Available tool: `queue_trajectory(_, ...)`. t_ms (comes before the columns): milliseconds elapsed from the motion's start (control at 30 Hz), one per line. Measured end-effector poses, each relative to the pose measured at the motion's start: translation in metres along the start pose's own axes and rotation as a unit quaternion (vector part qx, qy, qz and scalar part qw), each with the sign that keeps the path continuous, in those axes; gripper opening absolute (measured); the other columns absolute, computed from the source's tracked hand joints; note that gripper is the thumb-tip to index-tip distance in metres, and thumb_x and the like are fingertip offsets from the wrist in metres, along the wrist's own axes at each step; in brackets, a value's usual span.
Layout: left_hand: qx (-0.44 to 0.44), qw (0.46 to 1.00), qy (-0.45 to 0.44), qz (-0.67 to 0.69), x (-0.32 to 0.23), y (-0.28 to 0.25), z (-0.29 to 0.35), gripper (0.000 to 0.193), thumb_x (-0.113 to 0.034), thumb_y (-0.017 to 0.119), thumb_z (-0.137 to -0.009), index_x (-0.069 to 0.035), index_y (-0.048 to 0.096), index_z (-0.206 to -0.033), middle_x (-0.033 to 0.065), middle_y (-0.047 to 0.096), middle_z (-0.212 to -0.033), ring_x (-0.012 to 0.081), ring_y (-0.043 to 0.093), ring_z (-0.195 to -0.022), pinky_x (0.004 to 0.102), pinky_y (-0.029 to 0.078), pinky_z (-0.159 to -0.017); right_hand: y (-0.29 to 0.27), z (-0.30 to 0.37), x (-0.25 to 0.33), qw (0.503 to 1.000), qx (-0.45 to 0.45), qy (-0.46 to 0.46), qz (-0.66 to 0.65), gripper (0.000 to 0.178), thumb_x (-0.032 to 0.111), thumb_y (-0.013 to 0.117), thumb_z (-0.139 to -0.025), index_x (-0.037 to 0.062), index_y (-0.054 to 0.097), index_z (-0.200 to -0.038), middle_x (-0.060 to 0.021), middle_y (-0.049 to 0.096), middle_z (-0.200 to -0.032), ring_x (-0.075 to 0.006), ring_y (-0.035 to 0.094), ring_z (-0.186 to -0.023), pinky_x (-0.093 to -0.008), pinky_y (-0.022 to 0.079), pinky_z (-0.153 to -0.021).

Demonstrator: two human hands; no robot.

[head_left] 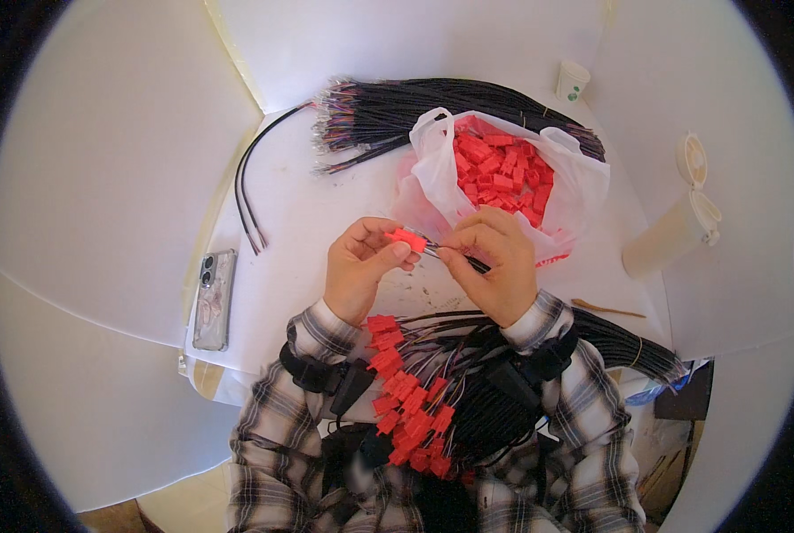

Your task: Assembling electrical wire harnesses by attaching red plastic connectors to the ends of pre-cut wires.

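Observation:
A red plastic connector housing [406, 239] is pinched between the thumb and fingers of my left hand [361, 266]. My right hand [494, 265] grips a black cable [477, 264] just behind it, and the cable's thin wires run into the housing's right end. Right behind my hands stands a white plastic bag [434, 147] with its mouth wide open, full of loose red housings [501, 169]. Nearer to me, under my forearms, lies a bundle of black cables [494, 400] with red housings [406, 400] on their left ends.
Along the back lies another bundle of black cables [450, 102] with bare wire ends; one cable [244, 169] curves off left. A phone [213, 300] lies at the left edge. To the right are a paper cup [573, 80], a cream flask [668, 240] with raised lid and a brown stick [608, 307].

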State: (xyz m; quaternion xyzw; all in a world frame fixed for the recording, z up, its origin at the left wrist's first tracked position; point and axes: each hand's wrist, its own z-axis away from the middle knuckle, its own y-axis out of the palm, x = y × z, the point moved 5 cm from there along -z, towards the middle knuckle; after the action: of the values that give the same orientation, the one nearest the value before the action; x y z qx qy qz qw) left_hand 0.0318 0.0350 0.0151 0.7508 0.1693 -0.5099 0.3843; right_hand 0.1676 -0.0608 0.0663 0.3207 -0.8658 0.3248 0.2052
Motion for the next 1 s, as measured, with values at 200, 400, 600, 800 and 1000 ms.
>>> queue_trajectory(200,0.009,0.998,0.016,-0.058,0.0,-0.001,0.001,0.028,-0.005,0.06,-0.08,0.001,0.051,-0.105,0.0121,0.062,-0.09,0.0175,0.06,-0.076,0.0291,0.05,-0.069,0.002,-0.002,0.004,0.996,0.015,-0.066,0.049,0.01,0.008,0.065,-0.067,0.0078,0.057,-0.072,-0.0056,0.054,-0.075,-0.0256,0.051,-0.075,-0.0368,0.037,-0.07)
queue_trajectory(400,0.008,0.996,0.017,-0.083,0.001,0.002,0.003,0.028,0.0,0.062,-0.078,0.002,0.052,-0.104,0.0101,0.062,-0.089,0.0135,0.059,-0.077,0.0255,0.048,-0.07,0.003,-0.001,0.006,0.994,0.02,-0.085,0.069,0.009,0.008,0.064,-0.066,0.0081,0.057,-0.071,-0.005,0.053,-0.074,-0.0253,0.051,-0.076,-0.0383,0.038,-0.076)
queue_trajectory(600,0.021,0.994,0.031,-0.104,-0.001,0.002,0.005,0.028,0.001,0.063,-0.077,0.002,0.053,-0.103,0.0096,0.061,-0.091,0.013,0.059,-0.078,0.0251,0.048,-0.071,0.002,0.0,0.009,0.992,0.026,-0.098,0.069,0.01,0.008,0.065,-0.065,0.0081,0.057,-0.072,-0.0051,0.053,-0.074,-0.0257,0.051,-0.076,-0.0394,0.038,-0.078)
queue_trajectory(800,0.015,0.995,0.05,-0.087,0.001,-0.002,0.002,0.029,-0.004,0.061,-0.078,0.001,0.052,-0.105,0.014,0.061,-0.094,0.0181,0.059,-0.081,0.0313,0.049,-0.074,0.005,0.002,-0.003,0.999,0.027,0.018,-0.029,0.009,0.008,0.064,-0.068,0.0061,0.057,-0.071,-0.0066,0.053,-0.073,-0.0265,0.052,-0.073,-0.0366,0.039,-0.068)
queue_trajectory(1000,0.007,0.994,0.054,-0.099,-0.002,-0.004,0.003,0.03,-0.003,0.061,-0.078,0.001,0.052,-0.106,0.014,0.062,-0.092,0.018,0.059,-0.081,0.031,0.049,-0.074,0.01,0.004,-0.008,0.993,0.04,0.069,-0.092,0.01,0.008,0.063,-0.069,0.0031,0.055,-0.068,-0.0084,0.053,-0.07,-0.0265,0.052,-0.069,-0.0344,0.039,-0.062)
